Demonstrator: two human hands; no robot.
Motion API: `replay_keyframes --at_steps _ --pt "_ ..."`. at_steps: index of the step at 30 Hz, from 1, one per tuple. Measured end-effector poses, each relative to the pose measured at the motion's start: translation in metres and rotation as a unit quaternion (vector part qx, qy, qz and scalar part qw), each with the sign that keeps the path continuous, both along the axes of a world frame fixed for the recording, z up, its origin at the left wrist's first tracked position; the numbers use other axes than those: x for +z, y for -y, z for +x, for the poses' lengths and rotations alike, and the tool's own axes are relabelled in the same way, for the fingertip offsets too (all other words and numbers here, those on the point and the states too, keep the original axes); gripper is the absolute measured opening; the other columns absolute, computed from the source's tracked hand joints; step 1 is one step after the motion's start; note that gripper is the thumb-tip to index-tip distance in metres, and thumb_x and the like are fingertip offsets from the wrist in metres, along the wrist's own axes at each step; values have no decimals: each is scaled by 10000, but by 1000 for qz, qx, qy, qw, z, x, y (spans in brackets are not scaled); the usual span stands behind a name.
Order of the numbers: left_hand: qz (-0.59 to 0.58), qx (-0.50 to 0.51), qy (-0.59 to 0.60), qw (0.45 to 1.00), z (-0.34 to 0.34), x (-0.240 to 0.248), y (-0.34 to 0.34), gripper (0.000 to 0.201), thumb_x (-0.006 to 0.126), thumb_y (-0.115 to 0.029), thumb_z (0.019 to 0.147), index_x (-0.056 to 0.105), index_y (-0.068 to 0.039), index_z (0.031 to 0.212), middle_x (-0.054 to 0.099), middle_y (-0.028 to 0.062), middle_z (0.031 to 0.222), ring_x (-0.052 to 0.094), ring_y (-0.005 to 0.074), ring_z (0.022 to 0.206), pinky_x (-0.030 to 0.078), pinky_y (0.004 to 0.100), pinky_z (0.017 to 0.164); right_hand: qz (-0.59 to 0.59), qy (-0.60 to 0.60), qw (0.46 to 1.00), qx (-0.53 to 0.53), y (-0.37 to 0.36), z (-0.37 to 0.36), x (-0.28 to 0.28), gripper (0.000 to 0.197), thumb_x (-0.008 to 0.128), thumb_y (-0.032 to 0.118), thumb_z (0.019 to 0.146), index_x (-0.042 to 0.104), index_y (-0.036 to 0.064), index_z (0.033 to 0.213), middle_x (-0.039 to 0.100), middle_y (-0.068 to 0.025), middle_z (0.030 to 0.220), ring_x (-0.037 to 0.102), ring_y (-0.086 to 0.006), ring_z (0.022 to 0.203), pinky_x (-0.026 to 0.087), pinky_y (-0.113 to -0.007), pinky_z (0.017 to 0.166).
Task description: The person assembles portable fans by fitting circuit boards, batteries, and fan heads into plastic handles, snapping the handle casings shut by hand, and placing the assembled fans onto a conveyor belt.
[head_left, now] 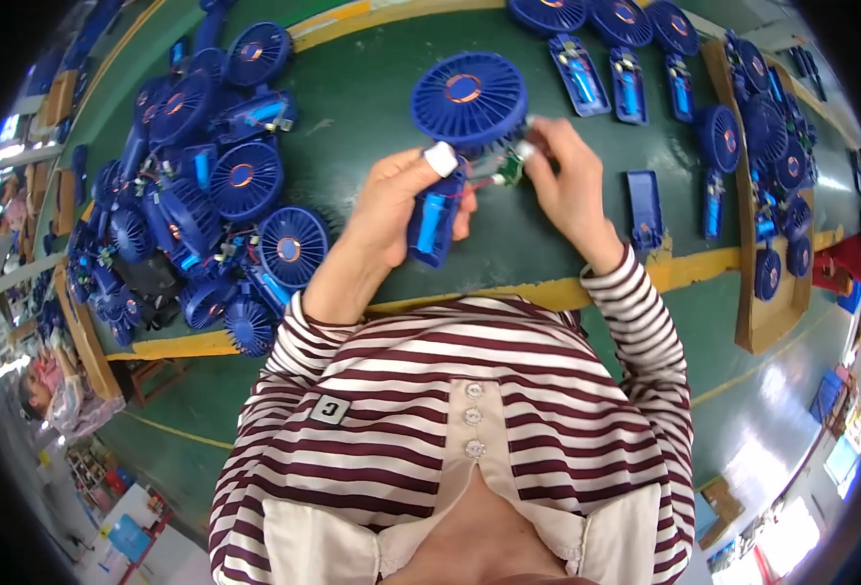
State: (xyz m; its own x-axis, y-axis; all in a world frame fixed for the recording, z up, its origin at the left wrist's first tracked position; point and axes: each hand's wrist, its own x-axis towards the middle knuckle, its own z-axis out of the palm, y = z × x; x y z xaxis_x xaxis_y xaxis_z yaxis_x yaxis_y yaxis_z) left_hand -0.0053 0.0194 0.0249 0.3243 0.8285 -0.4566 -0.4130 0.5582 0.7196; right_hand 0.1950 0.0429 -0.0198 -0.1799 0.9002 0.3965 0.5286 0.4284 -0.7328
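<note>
From the head view, your left hand [403,200] wraps around the blue fan handle [435,222], near the middle of the green tabletop [372,117]. Your right hand [569,180] pinches the small green circuit board [510,171]. It looks light and easy to break; hold its edges. A pile of fans [196,195] sits by the left edge.

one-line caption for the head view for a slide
Left hand grips a blue handheld fan's handle while right hand holds its small green circuit board over a green worktable.
</note>
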Motion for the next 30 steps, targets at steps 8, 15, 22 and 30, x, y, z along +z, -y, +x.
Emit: replay_keyframes --at_steps 8,15,22,30 --pt "-10 42 -29 999 6 -11 -4 251 544 -248 855 547 2 858 602 112 679 580 172 477 465 257 406 226 62 972 37 19 -21 26 309 651 18 609 572 -27 904 564 -173 892 549 -326 729 448 -382 626" --pt "2 16 -60 998 17 -21 6 170 421 -41 874 589 -9 873 598 69 714 579 136 552 486 261 450 259 76 949 163 26 -40 61 265 617 -26 620 574 -34 881 581 -170 929 555 -318 788 443 -373 674" --pt "18 -109 -3 994 8 -30 8 187 471 -138 872 579 15 863 614 140 697 600 202 496 504 295 416 45 67 943 323 7 -26 80 310 561 -4 650 546 -2 960 560 -148 936 528 -330 845 399 -381 742" --pt "-29 -211 -27 977 6 -16 6 206 455 -143 888 559 34 894 613 144 717 596 186 530 511 272 460 78 72 956 274 3 -31 67 163 620 38 652 552 31 799 536 -63 773 528 -227 727 396 -309 654"
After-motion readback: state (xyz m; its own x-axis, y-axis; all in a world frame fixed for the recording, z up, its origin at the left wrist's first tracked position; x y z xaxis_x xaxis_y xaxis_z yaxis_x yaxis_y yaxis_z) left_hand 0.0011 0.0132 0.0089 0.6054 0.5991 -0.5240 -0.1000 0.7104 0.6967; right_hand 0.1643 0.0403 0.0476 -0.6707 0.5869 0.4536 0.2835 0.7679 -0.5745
